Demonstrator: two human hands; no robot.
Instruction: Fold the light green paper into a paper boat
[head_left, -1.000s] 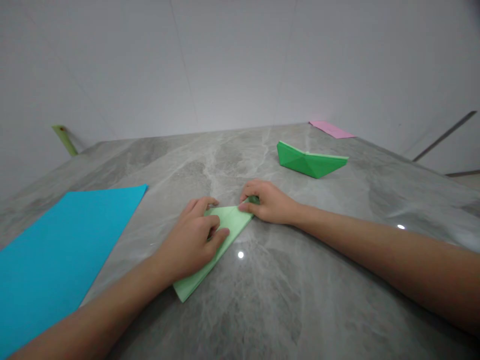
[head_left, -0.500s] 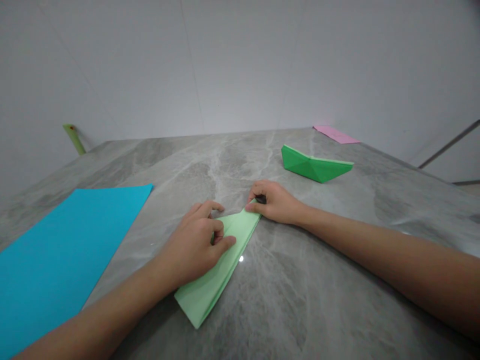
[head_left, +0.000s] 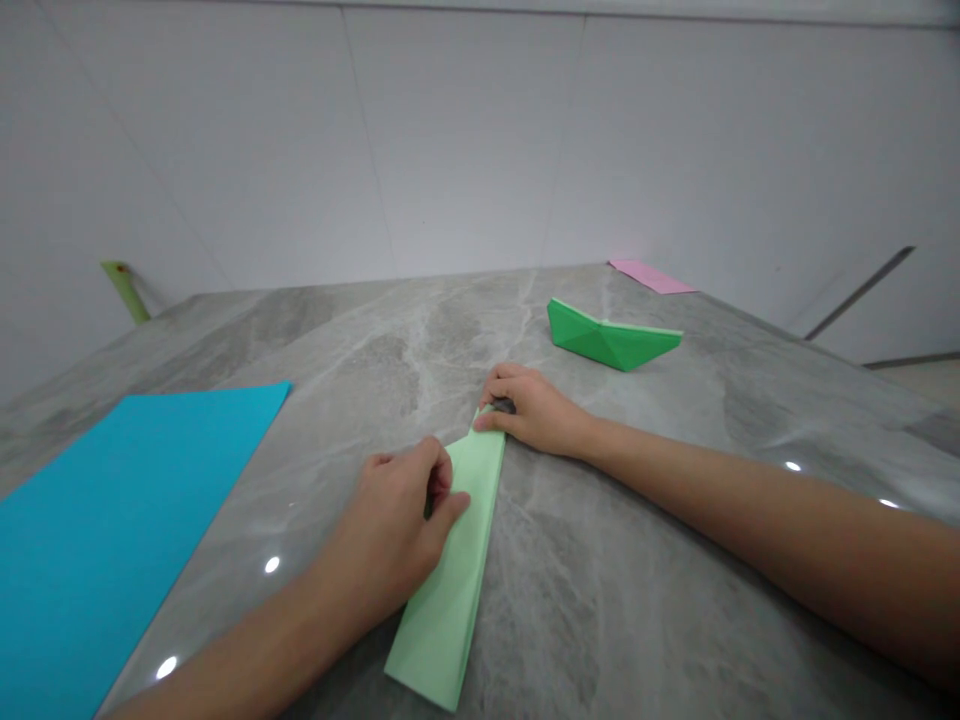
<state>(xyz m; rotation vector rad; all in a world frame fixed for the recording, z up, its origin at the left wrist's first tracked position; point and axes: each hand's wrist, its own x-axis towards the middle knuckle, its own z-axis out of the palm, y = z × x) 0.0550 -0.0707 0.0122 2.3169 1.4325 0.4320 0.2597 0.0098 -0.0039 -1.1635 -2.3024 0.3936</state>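
A folded strip of pale green paper [head_left: 456,570] lies flat on the grey marble table [head_left: 637,560], its long axis running from near the table's front edge away toward the far side. It sits directly under both hands, one at each part of it.

The left hand [head_left: 401,525] rests on the strip's left edge about halfway along. Its fingers are curled in and the thumb lies out across the paper, so the hand presses the strip against the table rather than lifting it; thumb and fingers are drawn together at the paper's edge, though whether they actually pinch a layer is hidden by the knuckles.

The right hand [head_left: 529,410] is at the strip's far end, just beyond the left hand. Its fingertips are closed together on the far corner, where a small bit of paper is turned up against them.

To the left of the left hand, well apart from the strip, lies a flat blue sheet [head_left: 112,510]. Beyond the right hand and a little to its right sits a darker green paper boat [head_left: 611,338]. Further off in the same direction, near the wall, lies a pink sheet [head_left: 651,276]. Far off to the left, a small green strip [head_left: 126,291] leans against the wall.
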